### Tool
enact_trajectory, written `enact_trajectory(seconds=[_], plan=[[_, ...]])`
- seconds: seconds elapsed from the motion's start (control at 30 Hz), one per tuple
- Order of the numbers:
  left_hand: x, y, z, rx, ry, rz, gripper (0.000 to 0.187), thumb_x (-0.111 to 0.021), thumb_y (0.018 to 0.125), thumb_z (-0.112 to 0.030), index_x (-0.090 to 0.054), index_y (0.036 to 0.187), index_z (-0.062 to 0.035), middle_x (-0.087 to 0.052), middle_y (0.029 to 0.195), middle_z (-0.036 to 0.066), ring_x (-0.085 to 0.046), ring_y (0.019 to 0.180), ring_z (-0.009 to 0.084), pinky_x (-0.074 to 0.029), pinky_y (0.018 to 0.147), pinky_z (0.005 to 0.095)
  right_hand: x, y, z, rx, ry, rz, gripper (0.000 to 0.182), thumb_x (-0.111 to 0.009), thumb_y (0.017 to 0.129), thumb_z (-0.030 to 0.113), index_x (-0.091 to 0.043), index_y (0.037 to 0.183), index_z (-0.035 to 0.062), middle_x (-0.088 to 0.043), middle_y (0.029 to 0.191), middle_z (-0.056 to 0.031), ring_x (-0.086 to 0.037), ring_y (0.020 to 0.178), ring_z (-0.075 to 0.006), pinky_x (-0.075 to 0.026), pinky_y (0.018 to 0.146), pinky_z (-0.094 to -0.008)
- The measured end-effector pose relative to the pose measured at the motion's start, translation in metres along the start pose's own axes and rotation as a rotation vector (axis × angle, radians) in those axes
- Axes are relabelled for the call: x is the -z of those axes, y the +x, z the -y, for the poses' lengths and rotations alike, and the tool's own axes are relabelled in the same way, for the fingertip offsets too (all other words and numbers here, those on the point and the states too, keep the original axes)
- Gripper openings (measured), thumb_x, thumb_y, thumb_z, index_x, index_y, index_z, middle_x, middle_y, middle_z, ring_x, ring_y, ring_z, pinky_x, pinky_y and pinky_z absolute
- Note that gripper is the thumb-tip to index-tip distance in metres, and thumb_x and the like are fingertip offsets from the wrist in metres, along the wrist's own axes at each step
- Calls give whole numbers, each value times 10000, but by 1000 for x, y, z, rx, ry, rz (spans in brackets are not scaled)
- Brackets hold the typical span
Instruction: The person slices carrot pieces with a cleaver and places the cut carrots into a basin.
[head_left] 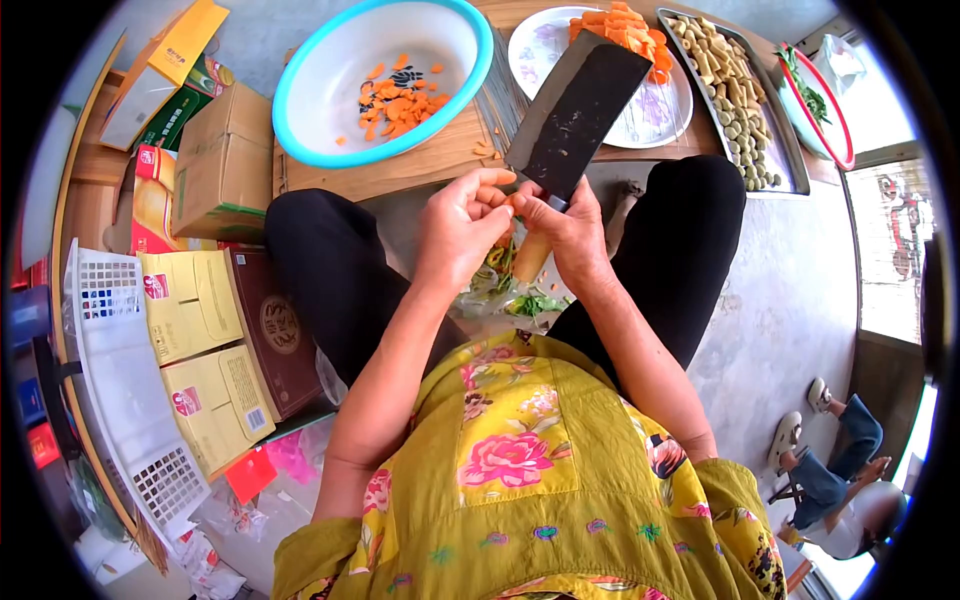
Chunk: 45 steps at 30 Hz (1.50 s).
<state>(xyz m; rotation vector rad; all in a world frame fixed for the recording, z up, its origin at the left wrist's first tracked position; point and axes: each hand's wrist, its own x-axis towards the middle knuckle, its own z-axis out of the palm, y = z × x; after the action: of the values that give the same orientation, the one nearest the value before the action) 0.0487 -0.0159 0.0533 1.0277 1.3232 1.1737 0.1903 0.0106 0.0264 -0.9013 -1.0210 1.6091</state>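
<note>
My right hand (575,230) grips a cleaver (580,115) by its pale wooden handle, the broad dark blade pointing up and away from me. Close beside it, my left hand (462,228) is closed, its fingertips meeting my right thumb around a small orange piece of carrot (514,201), mostly hidden by the fingers. Beyond my hands, a white basin (310,75) with a blue rim holds sliced carrot (400,110). A patterned plate (530,45) carries more cut carrot (625,30), partly behind the blade. Below my hands lie green leafy trimmings (535,303).
Basin and plate stand on a wooden board (350,183). A metal tray (795,165) of brown and greenish pieces is at the right, beside a red-rimmed bowl (848,150). Cardboard boxes (225,165) and a white plastic basket (130,400) fill the left. Another person (835,470) sits at lower right.
</note>
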Motion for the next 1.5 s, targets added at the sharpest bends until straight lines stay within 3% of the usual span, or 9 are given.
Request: enact_trajectory(seconds=[0.23, 0.33, 0.6, 0.93, 1.0, 1.07, 1.2, 1.23, 1.5], plan=[[22, 9, -12, 16, 63, 209, 391, -623, 796, 20, -519, 1173, 37, -589, 763, 25, -557, 655, 49, -463, 590, 202, 3, -1, 9, -20, -70, 70, 264, -697, 832, 67, -509, 1017, 56, -584, 832, 6, -511, 713, -68, -435, 655, -225], [25, 11, -18, 11, 228, 265, 374, -569, 826, 18, -504, 1194, 29, -594, 862, 36, -568, 772, 70, -497, 669, 214, 3, -2, 6, -46, -68, 87, 257, -689, 833, 59, -507, 1014, 55, -577, 822, 8, -505, 701, -65, -431, 645, -223], [26, 8, 7, 153, -415, 186, 292, -624, 873, -63, -546, 1145, 4, -653, 950, 70, -613, 807, 98, -502, 740, 243, 5, -2, 4, -23, -34, 44, 265, -671, 829, 21, -489, 1018, 58, -580, 792, 9, -512, 632, -56, -441, 571, -213], [20, 7, 22, 138, -343, 91, 144, -629, 865, -51, -618, 996, 8, -662, 921, 76, -614, 749, 122, -515, 739, 270, 7, -8, 5, -16, -131, 23, 185, -649, 864, 61, -530, 1005, 51, -601, 838, -5, -502, 686, -56, -429, 617, -224], [29, 11, 21, 200, -582, 97, 148, -626, 866, -53, -612, 1000, 7, -656, 925, 73, -603, 757, 134, -515, 733, 280, 11, -10, 6, 0, -182, 3, 158, -634, 878, 64, -545, 1007, 46, -612, 847, -10, -503, 689, -47, -425, 604, -226], [38, 14, 26, 199, -744, 93, 141, -630, 861, -64, -617, 988, -3, -660, 914, 70, -612, 773, 140, -520, 731, 297, 17, -12, 10, 255, -716, 32, 338, -633, 802, -13, -580, 1127, 65, -600, 767, -65, -563, 589, -174, -460, 573, -308], [35, 7, 16, 265, -1013, -15, 126, -622, 873, -112, -617, 966, -27, -661, 904, 59, -615, 803, 155, -523, 737, 314, 19, -20, 15, 657, -1099, 73, 701, -614, 585, -58, -589, 1256, 146, -566, 748, -73, -542, 637, -281, -461, 603, -376], [31, 4, 11, 312, -1048, -105, 127, -612, 885, -132, -614, 961, -30, -659, 896, 59, -615, 789, 157, -522, 733, 305, 20, -20, 15, 657, -1098, 75, 701, -614, 585, -58, -589, 1256, 146, -566, 748, -73, -542, 637, -281, -461, 603, -376], [42, 13, 40, 239, -1239, 320, 232, -571, 918, -149, -599, 1093, 1, -638, 1030, 129, -639, 929, 212, -533, 850, 316, 23, -21, 16, 780, -1312, 48, 684, -596, 570, -70, -611, 1221, 137, -594, 795, -43, -570, 669, -230, -449, 605, -336]])
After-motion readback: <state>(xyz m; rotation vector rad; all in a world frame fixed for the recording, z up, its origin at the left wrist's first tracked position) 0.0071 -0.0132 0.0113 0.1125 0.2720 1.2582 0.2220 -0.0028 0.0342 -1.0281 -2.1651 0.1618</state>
